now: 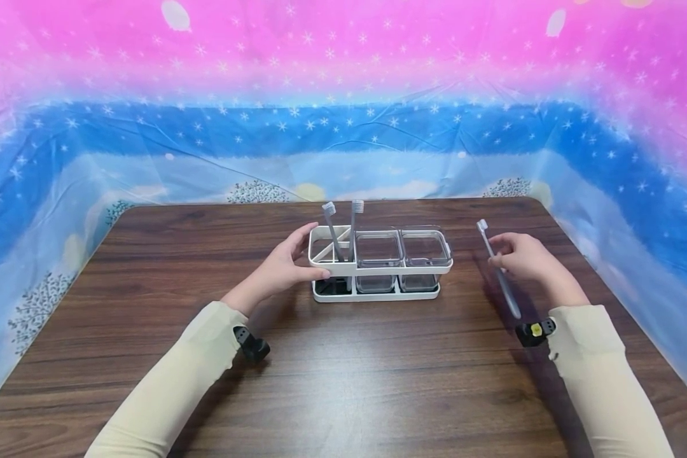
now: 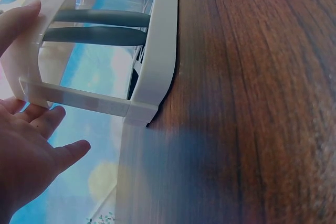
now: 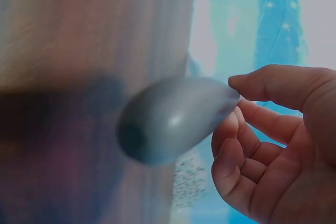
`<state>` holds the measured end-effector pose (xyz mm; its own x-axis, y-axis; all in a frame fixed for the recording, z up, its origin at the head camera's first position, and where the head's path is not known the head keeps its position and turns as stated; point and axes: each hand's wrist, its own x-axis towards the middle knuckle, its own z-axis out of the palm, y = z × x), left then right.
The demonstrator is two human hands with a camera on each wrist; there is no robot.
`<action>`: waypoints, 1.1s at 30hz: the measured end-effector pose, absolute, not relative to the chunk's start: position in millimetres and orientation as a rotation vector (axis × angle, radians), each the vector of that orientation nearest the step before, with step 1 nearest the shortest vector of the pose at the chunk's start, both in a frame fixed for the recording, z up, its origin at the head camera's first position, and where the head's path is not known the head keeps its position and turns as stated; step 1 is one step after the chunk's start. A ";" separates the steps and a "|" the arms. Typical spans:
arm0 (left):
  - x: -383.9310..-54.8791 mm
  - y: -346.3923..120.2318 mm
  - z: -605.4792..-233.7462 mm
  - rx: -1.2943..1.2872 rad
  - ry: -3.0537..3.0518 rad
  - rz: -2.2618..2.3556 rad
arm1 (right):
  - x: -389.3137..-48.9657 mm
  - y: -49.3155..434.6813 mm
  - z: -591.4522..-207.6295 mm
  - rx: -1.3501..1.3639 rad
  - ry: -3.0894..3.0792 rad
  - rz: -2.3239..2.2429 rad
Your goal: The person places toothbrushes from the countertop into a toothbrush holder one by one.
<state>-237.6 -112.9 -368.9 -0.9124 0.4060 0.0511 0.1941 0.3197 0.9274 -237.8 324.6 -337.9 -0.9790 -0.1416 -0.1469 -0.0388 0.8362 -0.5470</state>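
A white two-tier toothbrush holder [image 1: 376, 296] stands upright on the table. Two grey toothbrushes [image 1: 352, 232] lean in its left section, bristles up; their handles [image 2: 100, 36] show in the left wrist view. Two clear cups [image 1: 378, 249] sit in the middle and right slots. My left hand [image 1: 280, 267] grips the holder's upper ring at its left end, thumb in front and fingers behind. To the right of the holder, my right hand [image 1: 523, 257] pinches a third grey toothbrush [image 1: 507, 296] between thumb and fingers, its head up and the handle's rounded end [image 3: 163, 124] angled down.
The brown wooden table [image 1: 343, 381] extends toward me in front of the holder. A pink and blue patterned cloth [image 1: 343, 127] hangs around its back and sides. Each wrist carries a small black camera [image 1: 252, 345] below the sleeve cuff.
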 end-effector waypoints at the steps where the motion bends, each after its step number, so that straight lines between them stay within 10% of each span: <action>1: -237.7 -112.6 -369.1 0.551 2.390 1.639 | -239.3 322.3 -334.4 -0.141 2.838 -0.848; 33: -235.1 -111.3 -366.6 0.545 2.376 1.659 | -245.0 213.9 -247.1 -0.483 2.852 -1.145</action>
